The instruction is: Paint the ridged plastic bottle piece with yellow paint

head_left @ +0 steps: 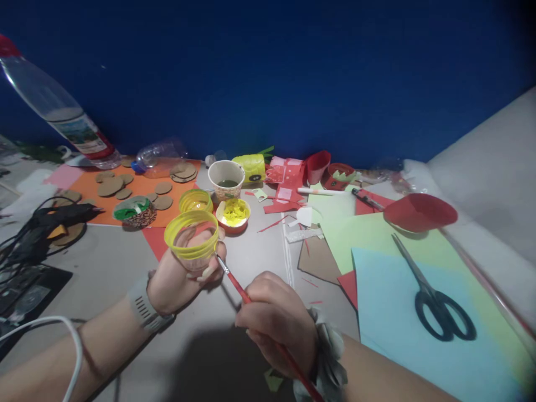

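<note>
My left hand [184, 279] is closed round a clear plastic cup [191, 241] whose upper part is painted yellow. In my right hand [280, 318] is a red-handled paintbrush [234, 281], its tip touching or very near the cup's right side. Just behind the cup is a second yellow-painted plastic piece [195, 201]. A small dish of yellow paint [234, 214] sits to its right. Beyond that stands a paper cup [226, 176] with dark liquid in it. The fingers under the held cup are partly seen through its clear wall.
Scissors [435, 301] lie on blue paper [385, 324] at the right. Cardboard discs [111, 186] rest on orange paper [167, 209]. A tall bottle [75, 123] leans at the far left, above tangled black cables [37, 240]. Red and yellow crafts [287, 170] line the blue wall.
</note>
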`<state>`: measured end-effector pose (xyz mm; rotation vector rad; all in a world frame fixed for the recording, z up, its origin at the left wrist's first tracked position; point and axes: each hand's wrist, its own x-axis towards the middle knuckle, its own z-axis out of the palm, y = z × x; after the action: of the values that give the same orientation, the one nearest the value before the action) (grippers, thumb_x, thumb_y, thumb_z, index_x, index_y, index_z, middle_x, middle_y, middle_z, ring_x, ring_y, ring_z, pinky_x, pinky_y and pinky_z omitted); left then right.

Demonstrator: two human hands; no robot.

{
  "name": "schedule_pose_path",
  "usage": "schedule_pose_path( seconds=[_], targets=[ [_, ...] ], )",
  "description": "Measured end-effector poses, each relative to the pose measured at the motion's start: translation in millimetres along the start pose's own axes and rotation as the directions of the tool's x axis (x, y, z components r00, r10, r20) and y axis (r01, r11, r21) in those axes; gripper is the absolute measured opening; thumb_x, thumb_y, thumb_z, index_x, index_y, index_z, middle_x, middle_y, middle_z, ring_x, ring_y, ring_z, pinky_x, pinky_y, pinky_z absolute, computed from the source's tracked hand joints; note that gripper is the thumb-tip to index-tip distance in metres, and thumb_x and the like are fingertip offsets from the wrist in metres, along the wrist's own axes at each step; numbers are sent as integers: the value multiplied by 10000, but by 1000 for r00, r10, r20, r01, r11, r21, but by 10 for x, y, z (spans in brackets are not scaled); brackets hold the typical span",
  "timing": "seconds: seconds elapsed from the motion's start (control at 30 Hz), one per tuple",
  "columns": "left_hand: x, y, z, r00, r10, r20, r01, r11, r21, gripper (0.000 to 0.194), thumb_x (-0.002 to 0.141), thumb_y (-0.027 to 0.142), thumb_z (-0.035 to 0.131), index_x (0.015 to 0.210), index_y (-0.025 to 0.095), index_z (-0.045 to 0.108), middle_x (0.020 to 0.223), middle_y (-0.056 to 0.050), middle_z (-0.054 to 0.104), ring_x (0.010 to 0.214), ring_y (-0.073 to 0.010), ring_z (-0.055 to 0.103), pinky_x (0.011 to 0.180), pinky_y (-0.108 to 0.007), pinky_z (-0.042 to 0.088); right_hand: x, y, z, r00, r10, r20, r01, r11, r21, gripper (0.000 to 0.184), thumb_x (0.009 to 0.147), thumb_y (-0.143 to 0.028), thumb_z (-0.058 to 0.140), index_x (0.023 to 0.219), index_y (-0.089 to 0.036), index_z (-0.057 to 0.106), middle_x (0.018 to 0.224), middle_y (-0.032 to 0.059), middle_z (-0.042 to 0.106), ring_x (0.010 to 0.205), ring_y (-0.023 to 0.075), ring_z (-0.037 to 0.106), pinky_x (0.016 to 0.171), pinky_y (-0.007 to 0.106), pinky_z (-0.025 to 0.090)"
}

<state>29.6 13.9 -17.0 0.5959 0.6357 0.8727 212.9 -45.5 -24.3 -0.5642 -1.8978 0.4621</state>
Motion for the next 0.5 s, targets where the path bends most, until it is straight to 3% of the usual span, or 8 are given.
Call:
schedule_pose_path(
  seconds=[0.17, 0.37, 0.5],
  targets=[
    [20, 3, 17, 1000, 1, -18, -1, 1000, 4, 312, 881, 462, 668, 780, 173, 612, 494, 38, 492, 377, -84, 347, 400, -197, 368, -1, -17, 2, 999, 48, 14, -48, 999, 18, 275, 1059, -277, 323, 867, -217, 512, 707, -13, 505, 646, 139, 459, 613, 285, 429],
    [14, -8, 12, 1000, 24, -20, -24, 1000, 1, 341, 903, 480, 629, 759, 170, 632, 477, 31, 480, 385, -90, 344, 420, -208, 385, -7, -45, -3, 996, 80, 27, -80, 997, 18, 255, 1053, -273, 336, 859, -233, 496, 709, -14, 490, 638, 141, 463, 609, 286, 435],
    [8, -22, 18, 999, 44, -20, -44, 999, -16, 411, 976, 452, 513, 693, 163, 588, 478, 16, 473, 391, -91, 367, 434, -202, 402, 7, -14, -15, 998, 27, 60, -26, 1000, -9, 215, 1042, -233, 352, 878, -225, 491, 720, -17, 490, 637, 132, 462, 608, 275, 436]
  ],
)
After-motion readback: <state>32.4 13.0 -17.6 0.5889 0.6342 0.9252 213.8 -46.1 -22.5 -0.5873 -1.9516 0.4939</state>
